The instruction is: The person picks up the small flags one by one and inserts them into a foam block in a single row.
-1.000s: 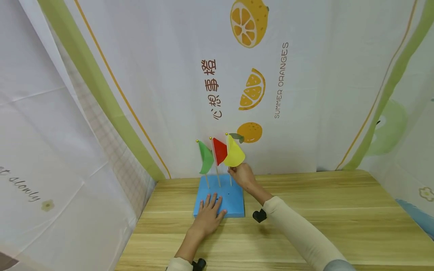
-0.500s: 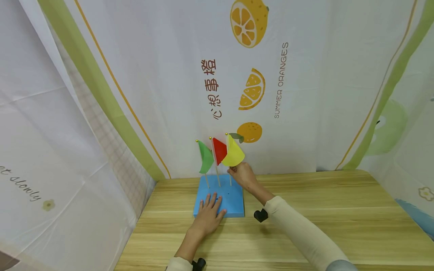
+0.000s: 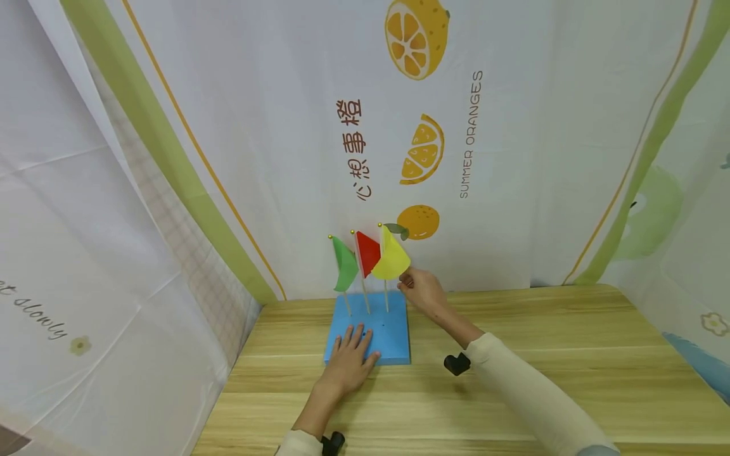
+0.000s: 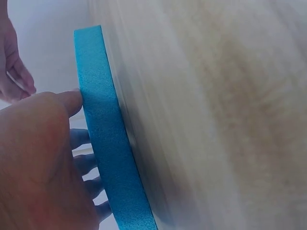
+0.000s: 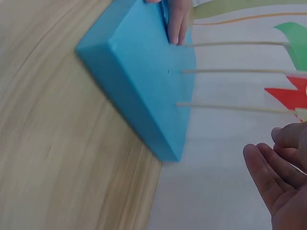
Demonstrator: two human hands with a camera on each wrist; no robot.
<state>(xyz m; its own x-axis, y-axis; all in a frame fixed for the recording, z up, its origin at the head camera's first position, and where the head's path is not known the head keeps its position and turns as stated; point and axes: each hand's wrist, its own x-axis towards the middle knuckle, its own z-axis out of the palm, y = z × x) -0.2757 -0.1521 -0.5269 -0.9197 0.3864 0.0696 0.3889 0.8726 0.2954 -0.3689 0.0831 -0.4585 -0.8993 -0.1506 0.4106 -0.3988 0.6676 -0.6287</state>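
Three small paper flags on thin wooden sticks stand in a row along the back of a blue foam block: a green flag, a red flag and a yellow flag. My left hand lies flat on the front of the block, fingers spread, thumb near its front edge. To the right of the yellow flag is my right hand, its fingertips apart from the stick. In the right wrist view, nothing is between the loosely bent fingers, and the yellow flag's stick stands by itself.
The block rests on a wood-grain table near its back edge. Behind hangs a white cloth printed with oranges. Small dark holes show in the block's top. Black wrist mounts sit below the wrists.
My right hand has let go of the yellow flag's stick and moved a little to the right. The flag stays standing in the block. My left hand has kept its place.
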